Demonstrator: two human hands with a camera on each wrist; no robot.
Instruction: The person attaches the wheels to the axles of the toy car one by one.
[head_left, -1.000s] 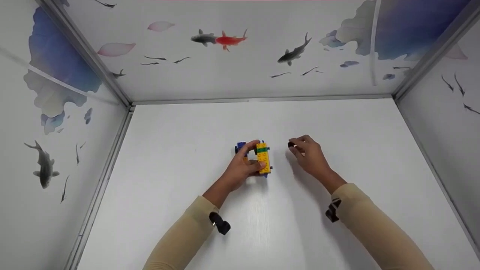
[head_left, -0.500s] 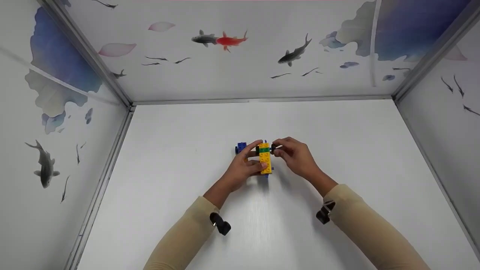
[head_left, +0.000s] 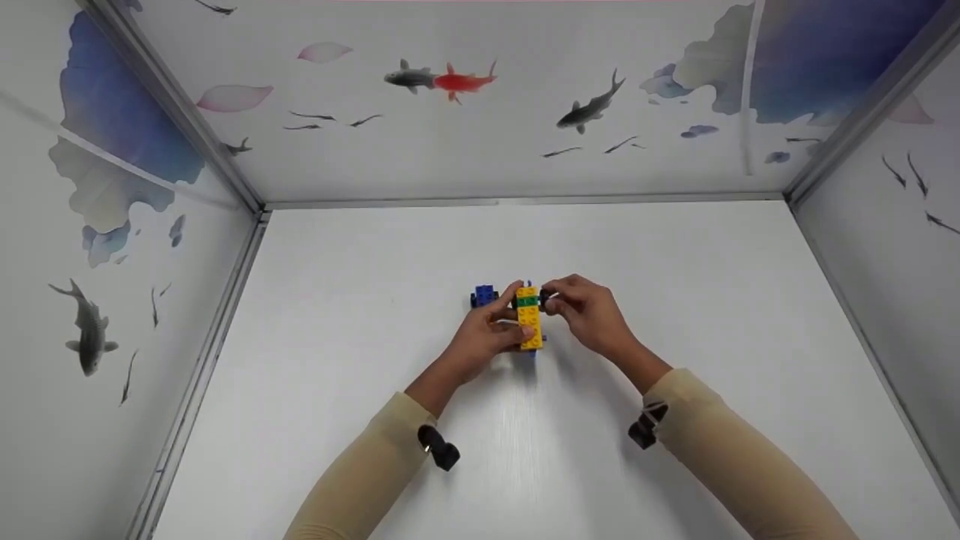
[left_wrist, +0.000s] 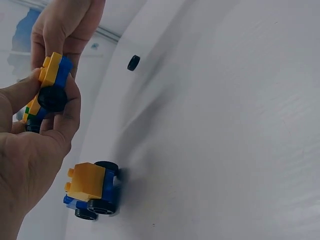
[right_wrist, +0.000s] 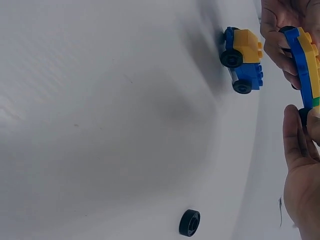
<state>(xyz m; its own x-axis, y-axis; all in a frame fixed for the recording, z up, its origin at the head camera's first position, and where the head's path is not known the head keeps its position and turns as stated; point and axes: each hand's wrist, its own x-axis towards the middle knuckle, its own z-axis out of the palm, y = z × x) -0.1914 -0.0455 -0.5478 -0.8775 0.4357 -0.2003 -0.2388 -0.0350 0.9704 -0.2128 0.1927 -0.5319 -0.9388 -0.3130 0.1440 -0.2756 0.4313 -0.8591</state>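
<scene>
Raised over the white table, a building-block toy car [head_left: 530, 322] with yellow studded bricks, a green strip and a blue base is gripped by my left hand [head_left: 478, 339], thumb on its yellow side. Black wheels [left_wrist: 52, 99] show on its left side in the left wrist view. My right hand [head_left: 594, 313] pinches a black wheel [head_left: 545, 298] against the car's right side, by the green strip. A bare axle end [head_left: 544, 337] sticks out lower on that same side.
A second block car [left_wrist: 87, 181], yellow and blue with black wheels, stands on the table [head_left: 360, 420] left of the held one. One loose black wheel [right_wrist: 190, 223] lies on the tabletop, visible in both wrist views. Printed walls [head_left: 495, 150] enclose the table's back and sides.
My right hand has moved left, bringing the wheel from apart to the car's right side, where it stays over the last half second. My left hand has barely shifted.
</scene>
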